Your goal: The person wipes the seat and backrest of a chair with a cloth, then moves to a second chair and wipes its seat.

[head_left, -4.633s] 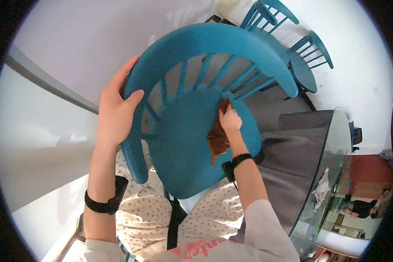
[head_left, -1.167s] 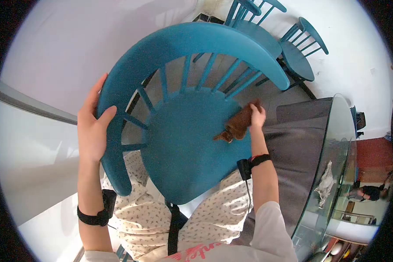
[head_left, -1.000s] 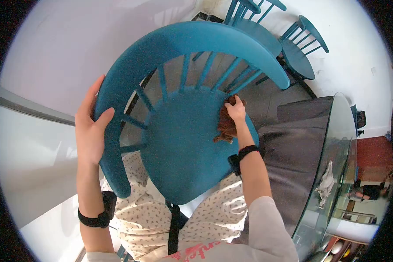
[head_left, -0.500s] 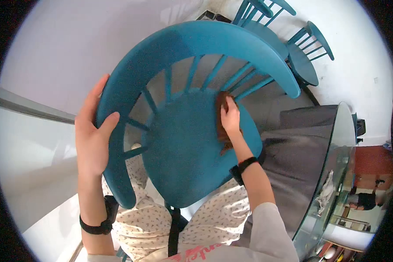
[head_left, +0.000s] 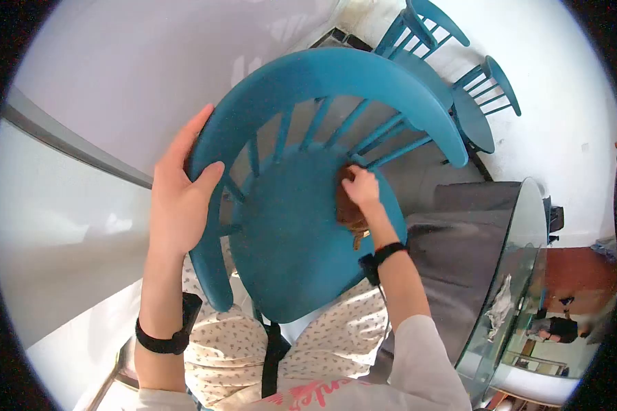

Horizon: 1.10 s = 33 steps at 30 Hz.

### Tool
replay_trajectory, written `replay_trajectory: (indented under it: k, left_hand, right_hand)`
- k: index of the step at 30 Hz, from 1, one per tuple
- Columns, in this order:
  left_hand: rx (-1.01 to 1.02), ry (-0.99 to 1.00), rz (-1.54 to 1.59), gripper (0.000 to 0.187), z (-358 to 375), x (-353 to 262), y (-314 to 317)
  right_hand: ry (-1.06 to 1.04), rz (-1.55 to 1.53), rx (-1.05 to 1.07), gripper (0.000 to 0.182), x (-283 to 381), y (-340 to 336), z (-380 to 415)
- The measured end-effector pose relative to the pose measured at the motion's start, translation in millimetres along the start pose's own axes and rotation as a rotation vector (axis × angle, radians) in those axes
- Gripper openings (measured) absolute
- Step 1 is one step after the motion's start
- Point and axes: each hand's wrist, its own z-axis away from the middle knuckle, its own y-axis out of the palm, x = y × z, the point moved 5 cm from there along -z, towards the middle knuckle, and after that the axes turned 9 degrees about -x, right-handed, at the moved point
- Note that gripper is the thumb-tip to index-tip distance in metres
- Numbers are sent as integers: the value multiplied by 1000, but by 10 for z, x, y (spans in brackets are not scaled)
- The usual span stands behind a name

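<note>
A blue wooden chair (head_left: 288,226) with a curved backrest (head_left: 336,68) and spindles stands right in front of me. My left hand (head_left: 182,192) grips the left side of the backrest, its thumb on the near face and its fingers around the outer edge. On the right part of the seat, my right hand (head_left: 361,186) is closed on a brown cloth (head_left: 346,205) and presses it against the surface near the spindles. The cloth is bunched, and part of it lies hidden under the hand.
More blue chairs (head_left: 474,116) stand by the wall at the upper right. A glass-topped table (head_left: 507,274) with a dark grey tablecloth (head_left: 452,253) is on my right, a crumpled white item (head_left: 502,308) near it. A pale panel (head_left: 68,240) is on the left. Another person (head_left: 562,329) shows far right.
The chair's backrest sits lower and further right in view, with my left hand still on it. My right hand and the cloth have shifted slightly toward me on the seat.
</note>
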Motion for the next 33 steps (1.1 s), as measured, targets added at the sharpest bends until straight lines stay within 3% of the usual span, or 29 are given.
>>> replay_trajectory:
  k: [3,5,8,11,15,17,18,20,24,27,29,31,33]
  left_hand:
    - [4,-29,14,57,-9,-16,17]
    - [1,-4,-4,57,-10,-30,22]
    - [-5,10,-45,57,-8,-76,7]
    - [11,-29,-51,60,8,-74,23]
    - [20,-61,-39,62,8,-57,37]
    - [25,-41,-46,62,-6,-34,33]
    - [23,-27,-46,62,-2,-32,23]
    - [24,-40,-55,62,2,-42,21]
    - [20,-72,-56,62,17,-41,27]
    - [-14,-28,-59,59,13,-11,33]
    - [-1,-25,-53,59,4,1,38]
    - [14,-21,-39,59,4,0,41]
    - [4,-6,-60,59,-14,-18,37]
  right_hand:
    - [-118,-51,126,38,344,13,308]
    - [-197,-259,-79,41,378,125,406]
    - [-148,-166,-244,47,397,326,217]
    - [-19,-111,-300,49,391,460,-160]
    - [-66,-57,-294,47,385,555,-389]
    - [-106,-24,-387,44,421,475,-361]
    - [-105,-25,-387,44,427,396,-351]
    - [-52,-124,-129,43,377,325,-353]
    - [-282,-125,-71,39,167,142,145]
    - [-336,-36,-71,39,-255,-103,480]
    - [-288,59,-137,39,-667,-259,543]
    - [-114,207,-143,39,-1095,-343,495]
    - [227,289,-90,40,-1399,-529,440]
